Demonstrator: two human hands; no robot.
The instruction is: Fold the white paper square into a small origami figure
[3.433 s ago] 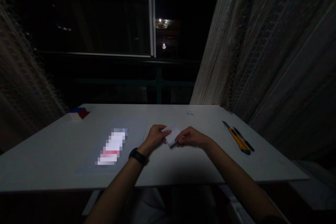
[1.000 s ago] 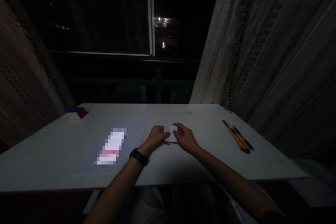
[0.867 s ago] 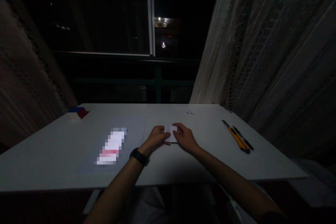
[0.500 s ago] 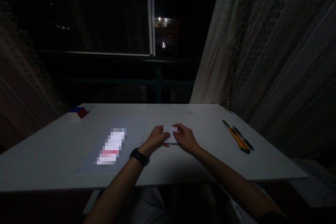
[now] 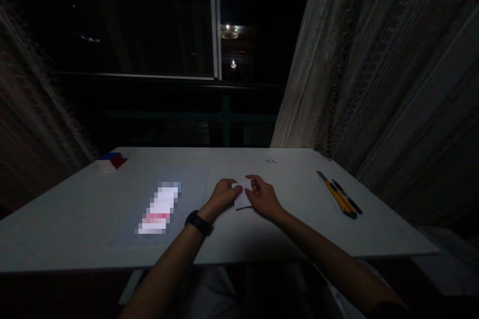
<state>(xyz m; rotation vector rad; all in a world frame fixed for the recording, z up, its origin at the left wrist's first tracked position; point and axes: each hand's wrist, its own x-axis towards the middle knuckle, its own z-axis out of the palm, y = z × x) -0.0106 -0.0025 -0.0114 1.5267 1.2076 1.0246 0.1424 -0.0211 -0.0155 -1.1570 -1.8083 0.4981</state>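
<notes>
Between my two hands, over the middle of the white table, is a small piece of white paper [image 5: 242, 199]. My left hand [image 5: 223, 193], with a dark watch [image 5: 197, 222] on its wrist, pinches the paper's left side, thumb on top. The right side is gripped by my right hand [image 5: 265, 198], its thumb on the paper and its index finger curled at the far edge. A dark line shows along the paper's near edge. My fingers hide much of its sides, and I cannot tell how it is folded.
A lit, blurred-out phone [image 5: 159, 208] lies on a large pale sheet [image 5: 196, 179] at left. Behind it sits a coloured cube [image 5: 110, 161]. A yellow box cutter [image 5: 339, 197] and a black pen [image 5: 347, 196] lie right. Small paper scraps [image 5: 271, 160] are at the back of the table [image 5: 299, 239].
The paper has tilted between my hands, its near edge now slanting. A reddish fingertip seen under it before is now hidden. My hands have barely shifted.
</notes>
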